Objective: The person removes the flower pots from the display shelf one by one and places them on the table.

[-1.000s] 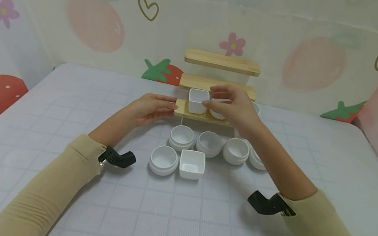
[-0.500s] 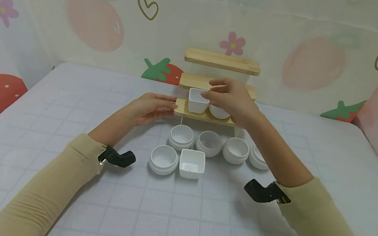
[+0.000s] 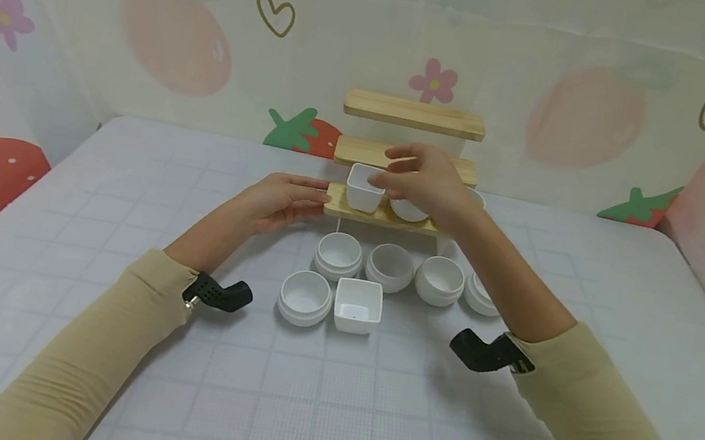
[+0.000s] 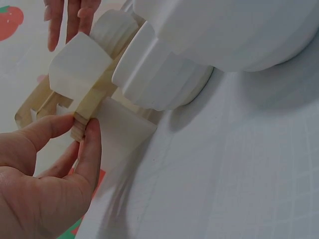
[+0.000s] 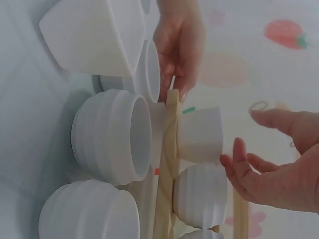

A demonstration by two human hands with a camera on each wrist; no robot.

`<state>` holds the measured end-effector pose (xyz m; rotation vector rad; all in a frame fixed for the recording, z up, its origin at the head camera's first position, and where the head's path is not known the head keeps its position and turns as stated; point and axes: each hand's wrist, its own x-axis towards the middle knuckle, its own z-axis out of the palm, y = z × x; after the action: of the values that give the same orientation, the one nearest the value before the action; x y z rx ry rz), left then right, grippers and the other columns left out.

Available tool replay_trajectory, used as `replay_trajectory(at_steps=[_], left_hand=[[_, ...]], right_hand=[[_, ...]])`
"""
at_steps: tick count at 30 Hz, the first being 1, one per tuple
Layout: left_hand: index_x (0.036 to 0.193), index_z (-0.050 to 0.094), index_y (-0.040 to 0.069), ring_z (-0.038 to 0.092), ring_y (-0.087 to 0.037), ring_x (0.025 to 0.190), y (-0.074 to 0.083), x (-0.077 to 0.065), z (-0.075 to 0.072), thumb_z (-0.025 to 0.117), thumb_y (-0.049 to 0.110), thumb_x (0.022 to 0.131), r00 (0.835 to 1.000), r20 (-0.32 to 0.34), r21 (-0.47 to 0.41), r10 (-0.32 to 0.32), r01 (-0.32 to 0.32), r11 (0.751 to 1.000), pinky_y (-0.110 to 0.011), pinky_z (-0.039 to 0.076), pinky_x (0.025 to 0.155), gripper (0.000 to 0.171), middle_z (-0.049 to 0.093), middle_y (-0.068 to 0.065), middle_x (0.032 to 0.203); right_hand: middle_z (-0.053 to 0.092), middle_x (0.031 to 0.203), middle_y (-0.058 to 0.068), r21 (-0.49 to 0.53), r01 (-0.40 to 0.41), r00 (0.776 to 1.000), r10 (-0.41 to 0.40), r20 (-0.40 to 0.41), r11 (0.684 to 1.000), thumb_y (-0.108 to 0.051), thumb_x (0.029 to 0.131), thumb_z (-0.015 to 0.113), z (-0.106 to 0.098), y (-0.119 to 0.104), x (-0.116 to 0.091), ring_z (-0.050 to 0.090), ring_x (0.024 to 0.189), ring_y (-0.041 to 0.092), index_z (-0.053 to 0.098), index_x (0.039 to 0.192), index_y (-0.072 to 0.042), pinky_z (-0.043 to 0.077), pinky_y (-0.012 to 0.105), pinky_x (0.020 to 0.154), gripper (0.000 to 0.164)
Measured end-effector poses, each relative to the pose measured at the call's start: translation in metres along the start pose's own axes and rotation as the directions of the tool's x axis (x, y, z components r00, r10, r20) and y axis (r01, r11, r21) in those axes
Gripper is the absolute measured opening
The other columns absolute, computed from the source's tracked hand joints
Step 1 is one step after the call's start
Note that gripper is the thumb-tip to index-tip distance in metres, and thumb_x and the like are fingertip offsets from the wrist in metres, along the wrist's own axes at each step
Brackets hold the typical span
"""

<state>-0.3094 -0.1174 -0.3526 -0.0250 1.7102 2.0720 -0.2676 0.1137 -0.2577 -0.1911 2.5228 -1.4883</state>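
At the left end of the lowest board of a three-tier wooden shelf, my left hand pinches the wood between thumb and fingers, clearest in the left wrist view. A white square pot stands upright on that board near its left end. My right hand hovers over the board, its thumb well apart from the loosely bent fingers. In the right wrist view a fingertip of the right hand is at or very near the rim of the square pot. A round white pot beside it is partly hidden by this hand.
In front of the shelf, several round white pots stand in a row on the table. Nearer are another round pot and a square pot. The upper boards rise behind, close to the printed backdrop.
My right hand has risen slightly and shifted left. The square pot on the board has slid a little left. My left hand stays on the board's end.
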Motion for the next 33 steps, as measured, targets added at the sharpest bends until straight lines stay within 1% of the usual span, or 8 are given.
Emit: replay_trajectory(at_steps=[5, 8, 14, 16, 21, 25, 28, 33], left_hand=[[0.159, 0.04, -0.005, 0.071, -0.007, 0.087, 0.001, -0.002, 0.001, 0.056, -0.001, 0.108, 1.0, -0.01, 0.004, -0.008, 0.008, 1.0, -0.028, 0.055, 0.103, 0.053, 0.045, -0.023, 0.16], [0.159, 0.04, -0.005, 0.071, -0.007, 0.086, 0.002, -0.003, 0.001, 0.055, -0.001, 0.108, 1.0, -0.009, 0.007, -0.008, 0.008, 1.0, -0.029, 0.053, 0.105, 0.054, 0.044, -0.023, 0.161], [0.159, 0.039, -0.007, 0.071, -0.006, 0.085, 0.001, 0.0, 0.001, 0.054, -0.002, 0.108, 1.0, 0.001, 0.001, 0.003, -0.003, 1.0, -0.019, 0.062, 0.089, 0.053, 0.043, -0.025, 0.16], [0.159, 0.038, -0.007, 0.071, -0.006, 0.085, 0.001, 0.0, 0.001, 0.054, -0.002, 0.108, 1.0, 0.007, -0.001, 0.006, -0.006, 1.0, -0.019, 0.063, 0.087, 0.054, 0.042, -0.025, 0.161], [0.159, 0.037, -0.007, 0.07, -0.007, 0.087, 0.001, 0.0, 0.001, 0.054, -0.001, 0.108, 1.0, 0.011, 0.003, 0.001, -0.001, 1.0, -0.022, 0.061, 0.093, 0.054, 0.041, -0.025, 0.161], [0.159, 0.039, -0.006, 0.071, -0.008, 0.088, 0.002, -0.001, 0.001, 0.055, -0.001, 0.108, 1.0, 0.003, 0.003, -0.008, 0.008, 1.0, -0.021, 0.062, 0.091, 0.054, 0.043, -0.024, 0.161], [0.159, 0.038, -0.006, 0.07, -0.008, 0.088, 0.002, -0.001, 0.001, 0.054, -0.001, 0.108, 1.0, 0.005, 0.001, -0.01, 0.01, 1.0, -0.02, 0.063, 0.089, 0.054, 0.042, -0.024, 0.162], [0.159, 0.039, -0.006, 0.071, -0.007, 0.087, 0.001, 0.0, 0.001, 0.054, -0.001, 0.108, 1.0, 0.007, 0.005, -0.003, 0.003, 1.0, -0.02, 0.063, 0.088, 0.054, 0.042, -0.024, 0.161]], right_hand=[[0.055, 0.15, 0.022, -0.068, 0.006, 1.0, -0.006, 0.005, 0.998, -0.011, 0.096, 0.078, 0.002, -0.004, 0.001, 0.067, 0.119, 0.037, 0.05, 0.152, 0.0, 0.058, 0.046, 0.107, 0.065], [0.055, 0.15, 0.021, -0.116, -0.004, 1.0, 0.004, 0.0, 0.993, -0.012, 0.094, 0.08, 0.002, -0.007, 0.002, 0.066, 0.114, 0.034, 0.05, 0.153, -0.001, 0.058, 0.046, 0.106, 0.067], [0.057, 0.147, 0.022, -0.158, -0.008, 1.0, 0.01, 0.012, 0.987, -0.013, 0.094, 0.08, 0.002, -0.007, 0.007, 0.066, 0.098, 0.032, 0.049, 0.153, 0.0, 0.059, 0.046, 0.102, 0.068], [0.059, 0.145, 0.021, -0.167, -0.013, 1.0, 0.016, 0.017, 0.986, -0.013, 0.094, 0.081, 0.001, -0.008, 0.009, 0.066, 0.095, 0.03, 0.05, 0.152, 0.001, 0.06, 0.042, 0.097, 0.067], [0.064, 0.138, 0.02, -0.179, -0.026, 0.999, 0.032, 0.029, 0.984, -0.013, 0.093, 0.081, 0.0, -0.011, 0.013, 0.064, 0.079, 0.021, 0.052, 0.148, 0.003, 0.058, 0.031, 0.081, 0.064], [0.067, 0.129, 0.019, -0.214, -0.034, 0.999, 0.042, 0.031, 0.976, -0.015, 0.094, 0.081, 0.0, -0.014, 0.016, 0.061, 0.072, 0.016, 0.055, 0.146, 0.002, 0.056, 0.027, 0.075, 0.06], [0.069, 0.124, 0.018, -0.249, -0.04, 0.998, 0.048, 0.029, 0.968, -0.017, 0.093, 0.082, 0.0, -0.015, 0.018, 0.06, 0.071, 0.014, 0.059, 0.142, 0.001, 0.053, 0.025, 0.072, 0.057], [0.068, 0.129, 0.017, -0.278, -0.035, 0.998, 0.049, 0.045, 0.96, -0.017, 0.091, 0.085, 0.001, -0.017, 0.021, 0.063, 0.079, 0.019, 0.063, 0.137, 0.001, 0.053, 0.022, 0.07, 0.054]])
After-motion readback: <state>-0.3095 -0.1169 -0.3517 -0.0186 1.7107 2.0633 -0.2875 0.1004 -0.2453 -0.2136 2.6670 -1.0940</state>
